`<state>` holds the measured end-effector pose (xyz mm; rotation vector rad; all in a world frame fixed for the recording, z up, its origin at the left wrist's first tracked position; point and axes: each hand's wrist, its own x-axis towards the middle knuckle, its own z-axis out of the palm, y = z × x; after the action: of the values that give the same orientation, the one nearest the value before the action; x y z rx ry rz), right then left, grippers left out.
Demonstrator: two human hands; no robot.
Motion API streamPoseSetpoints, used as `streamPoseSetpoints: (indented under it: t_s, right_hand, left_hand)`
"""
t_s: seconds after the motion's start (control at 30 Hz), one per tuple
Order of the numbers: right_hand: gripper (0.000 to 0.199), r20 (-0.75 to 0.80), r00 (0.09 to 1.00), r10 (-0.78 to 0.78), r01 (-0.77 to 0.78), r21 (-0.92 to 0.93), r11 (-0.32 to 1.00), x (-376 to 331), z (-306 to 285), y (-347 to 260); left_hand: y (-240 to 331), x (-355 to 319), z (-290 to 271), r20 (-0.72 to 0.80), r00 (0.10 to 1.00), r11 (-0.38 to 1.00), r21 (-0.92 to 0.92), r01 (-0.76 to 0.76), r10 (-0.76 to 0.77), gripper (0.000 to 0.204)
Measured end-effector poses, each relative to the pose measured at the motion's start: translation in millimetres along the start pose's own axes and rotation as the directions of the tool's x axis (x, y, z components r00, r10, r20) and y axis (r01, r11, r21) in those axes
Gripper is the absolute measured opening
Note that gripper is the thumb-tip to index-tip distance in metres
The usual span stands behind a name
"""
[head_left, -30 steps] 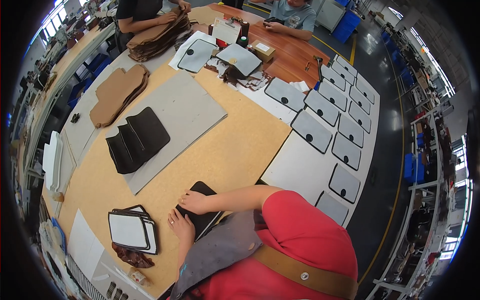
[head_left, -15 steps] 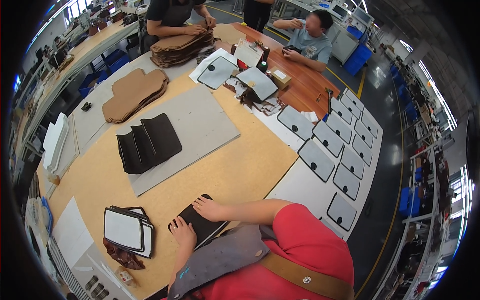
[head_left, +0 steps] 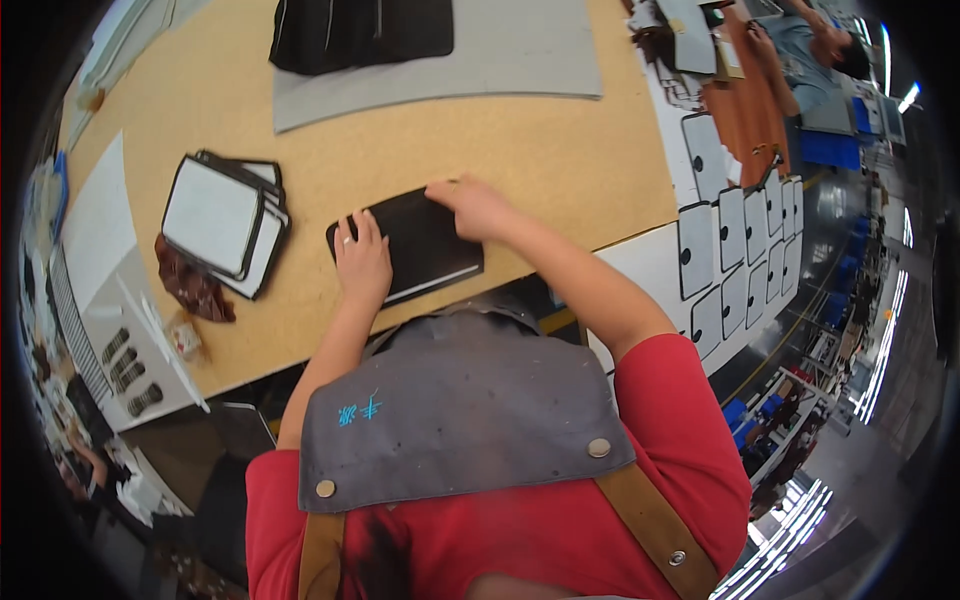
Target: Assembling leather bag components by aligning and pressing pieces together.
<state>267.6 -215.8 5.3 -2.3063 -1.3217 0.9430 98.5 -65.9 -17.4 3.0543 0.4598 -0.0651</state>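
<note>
A flat black leather-like panel (head_left: 425,235) with rounded far corners lies on the tan table (head_left: 560,150) close in front of me. A pale strip shows along its near edge. My left hand (head_left: 363,265), with a ring on one finger, is open and rests flat on the panel's left part, fingers spread. Over the far right corner, my right hand (head_left: 473,208) touches the panel with its fingers stretched to the far edge; some fingertips are partly hidden. Left of my hands is a stack of white panels with black borders (head_left: 215,215), with dark brown leather scraps (head_left: 192,285) beside it.
A black piece with layered pockets (head_left: 365,35) lies on a grey board (head_left: 500,60) beyond my hands. Rows of grey panels with black rims (head_left: 697,250) cover the white surface at right. Another person (head_left: 815,55) sits at the far right.
The view has tilted down and turned. My right hand has shifted to the panel's far right corner, its fingers less spread. My left hand stays on the panel's left part.
</note>
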Motion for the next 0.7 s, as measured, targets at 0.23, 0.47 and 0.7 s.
streamPoseSetpoints:
  t_s: [0.23, 0.47, 0.7]
  right_hand:
    - [0.022, -0.507, 0.771, 0.386, -0.116, 0.483, 0.868, -43.1, 1.4, 51.7]
    - [0.020, -0.210, 0.798, 0.565, -0.200, 0.791, 0.577, -92.0, 59.2, 24.0]
    - [0.019, -0.368, 0.732, 0.573, -0.115, 0.762, 0.637, -65.9, 69.9, 7.2]
  left_hand:
    - [-20.2, 18.6, -12.4, -0.004, 0.994, 0.942, -0.319, 0.106, -0.113, 0.025]
    - [13.0, 52.0, -7.6, -0.043, 0.993, 0.906, -0.406, -0.120, 0.113, 0.026]
    - [46.8, 91.0, -0.9, 0.085, 0.973, 0.892, -0.422, -0.161, 0.216, 0.030]
